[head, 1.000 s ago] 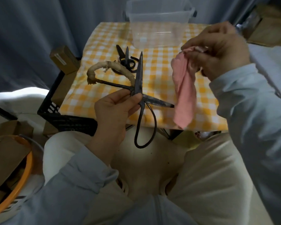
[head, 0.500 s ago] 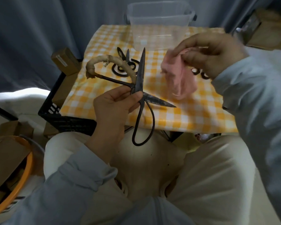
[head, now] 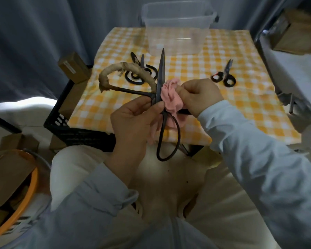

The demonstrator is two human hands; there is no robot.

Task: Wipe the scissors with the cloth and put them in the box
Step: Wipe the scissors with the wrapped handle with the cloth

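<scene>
Now, above the near edge of the counter [head: 241,108], the left hand [head: 133,115] is pinching the scissors [head: 161,72] at the pivot, blades spread wide, apparently to bare each edge. The right hand [head: 199,95] is gripping the bunched cloth [head: 171,94] and pressing it against a blade beside the pivot; wiping looks under way. The box [head: 176,29] is standing open at the far edge, ready to receive them. A small pair [head: 224,76] and another pair [head: 138,69] are lying on the counter, likely awaiting their turn.
</scene>
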